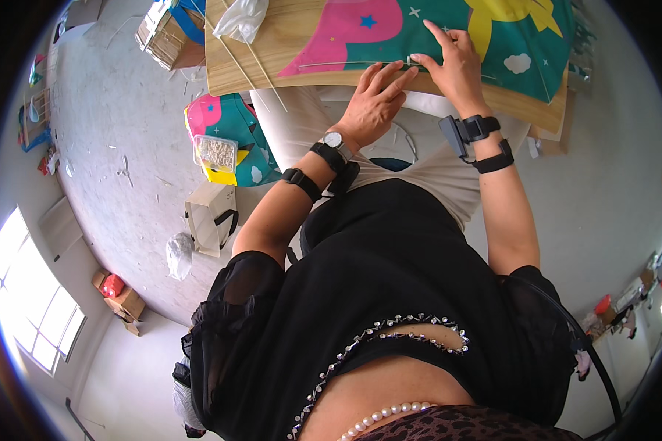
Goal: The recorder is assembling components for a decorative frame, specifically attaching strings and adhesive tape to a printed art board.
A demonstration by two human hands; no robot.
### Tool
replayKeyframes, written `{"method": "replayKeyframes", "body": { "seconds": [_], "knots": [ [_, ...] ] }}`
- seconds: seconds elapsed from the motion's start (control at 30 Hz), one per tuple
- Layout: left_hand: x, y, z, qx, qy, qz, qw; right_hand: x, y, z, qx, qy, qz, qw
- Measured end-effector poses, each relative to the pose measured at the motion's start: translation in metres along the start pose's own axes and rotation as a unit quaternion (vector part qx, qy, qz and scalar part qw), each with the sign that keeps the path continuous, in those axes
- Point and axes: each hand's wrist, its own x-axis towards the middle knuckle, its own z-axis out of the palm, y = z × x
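A printed teal, pink and yellow fabric sheet (360,44) with stars and clouds lies on the wooden tabletop. A thin pale rod (331,65) runs across it near the table's front edge. On the rod's line sits a small white piece (410,61), too small to name. My left hand (375,103) rests at the fabric's near edge, its fingers slightly bent and spread beside the rod. My right hand (454,67) has its thumb at the white piece and its index finger stretched away; the other fingers curl. Neither hand visibly grips anything.
Long thin sticks (251,62) and a crumpled plastic bag (241,18) lie at the table's left end. Below on the left, more printed fabric (254,140) carries a clear box of small pale pieces (215,153). A white paper bag (210,218) stands on the floor.
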Motion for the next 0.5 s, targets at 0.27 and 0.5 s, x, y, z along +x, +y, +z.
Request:
{"method": "replayKeyframes", "body": {
  "seconds": [0.27, 0.5],
  "knots": [
    [-0.002, 0.0, 0.001, -0.004, 0.007, 0.006, 1.0, 0.009, -0.006, 0.0, -0.068, 0.036, -0.004, 0.997],
    [-0.002, -0.001, 0.0, -0.005, 0.009, 0.005, 1.0, 0.001, 0.001, 0.008, -0.083, 0.051, -0.015, 0.995]
  ]
}}
